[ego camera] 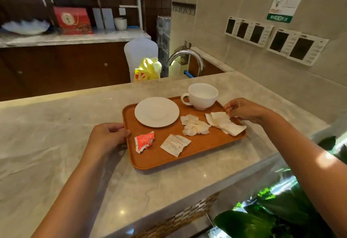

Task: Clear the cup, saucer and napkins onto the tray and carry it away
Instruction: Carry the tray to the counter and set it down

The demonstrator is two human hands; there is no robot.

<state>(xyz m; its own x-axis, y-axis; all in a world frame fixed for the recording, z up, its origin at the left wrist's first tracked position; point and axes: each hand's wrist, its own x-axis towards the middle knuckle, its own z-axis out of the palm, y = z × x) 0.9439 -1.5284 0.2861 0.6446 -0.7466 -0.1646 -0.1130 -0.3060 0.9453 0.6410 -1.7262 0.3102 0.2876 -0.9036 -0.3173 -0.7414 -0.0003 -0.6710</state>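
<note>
An orange-brown tray (202, 143) lies on the marble counter. On it stand a white saucer (156, 111) at the back left and an empty white cup (201, 96) at the back right corner. A crumpled napkin (194, 126) lies mid-tray, and a flatter napkin (224, 124) hangs over the right rim. A torn red packet (143, 141) and a white packet (175, 144) lie near the front. My left hand (108, 136) grips the tray's left rim. My right hand (246, 111) is at the right rim, fingers touching the flat napkin's edge.
The marble counter (56, 143) has a raised back ledge. Behind it are a chrome tap (187, 55), a large plastic jug (140, 53) and a yellow bag (149, 69). Green plant leaves (262, 219) sit below the counter's front right edge.
</note>
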